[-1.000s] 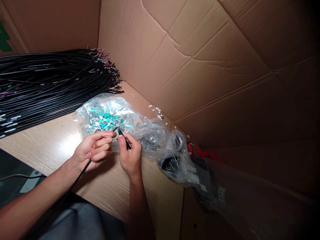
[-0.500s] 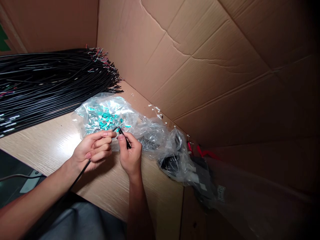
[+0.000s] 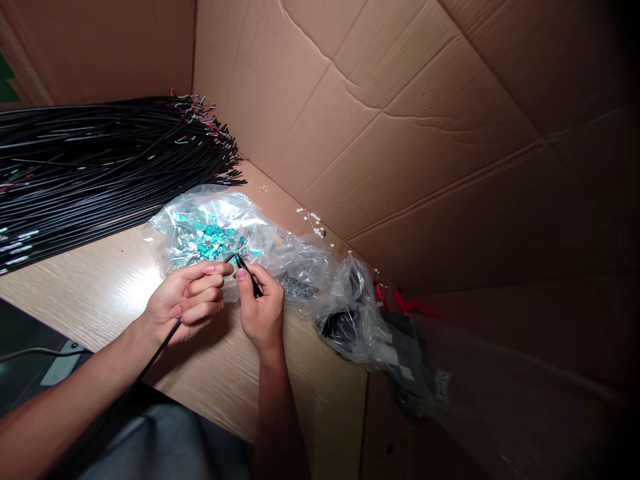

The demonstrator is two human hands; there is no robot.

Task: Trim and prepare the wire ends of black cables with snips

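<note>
Hands (image 3: 187, 300) (image 3: 261, 310) unmoved before clear plastic bag (image 3: 300, 273)

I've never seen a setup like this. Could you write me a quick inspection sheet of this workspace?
surface: light wood-grain table
job's things: black cable, held near its end; clear plastic bag of shiny teal pieces just behind it
clutter: white specks along the table's back edge; second clear plastic bag with dark contents; red cord
hands: left hand curled around the cable; right hand pinching it between thumb and fingers
cables: large bundle of black cables, thin coloured wires showing at its far ends
surroundings: creased cardboard walls on two sides
</note>
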